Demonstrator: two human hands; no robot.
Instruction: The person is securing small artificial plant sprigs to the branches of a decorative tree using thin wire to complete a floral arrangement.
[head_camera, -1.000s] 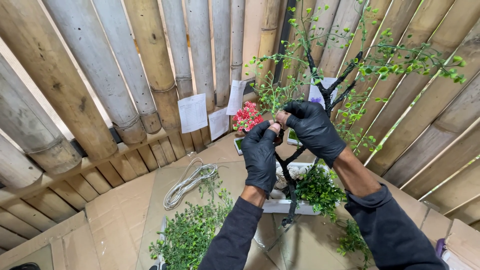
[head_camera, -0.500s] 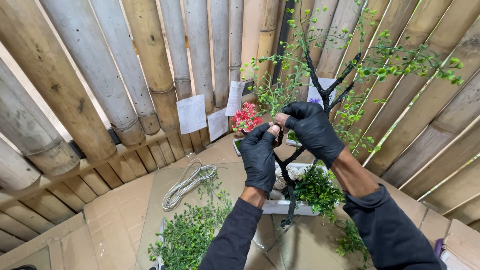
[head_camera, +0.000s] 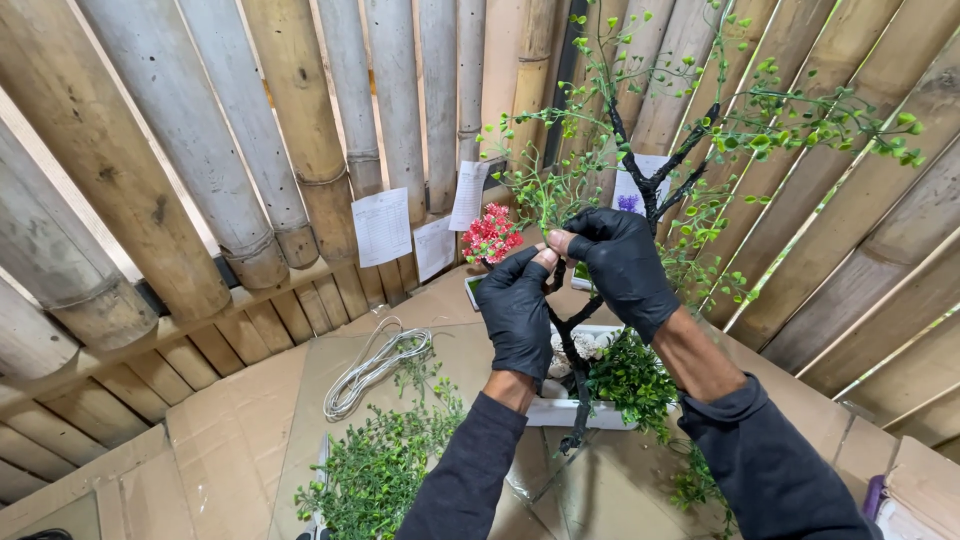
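An artificial tree (head_camera: 648, 190) with a dark trunk and thin green-leaved twigs rises from a white tray (head_camera: 560, 412) holding pale stones. Both hands wear black gloves with open fingertips. My left hand (head_camera: 518, 312) and my right hand (head_camera: 624, 266) meet in front of the trunk at mid height, fingertips pinched together on a thin green sprig of the tree. A leafy green clump (head_camera: 632, 378) sits at the tree's base beneath my right wrist.
Bamboo poles (head_camera: 290, 150) wall in the corner. Paper sheets (head_camera: 382, 226) hang on them beside a small red flower bunch (head_camera: 492, 236). On the cardboard-covered table lie a coil of white wire (head_camera: 372, 366) and a pile of green sprigs (head_camera: 375, 475).
None of note; both hands stay pinched at the same spot on the tree, with only a slight shift of the view.
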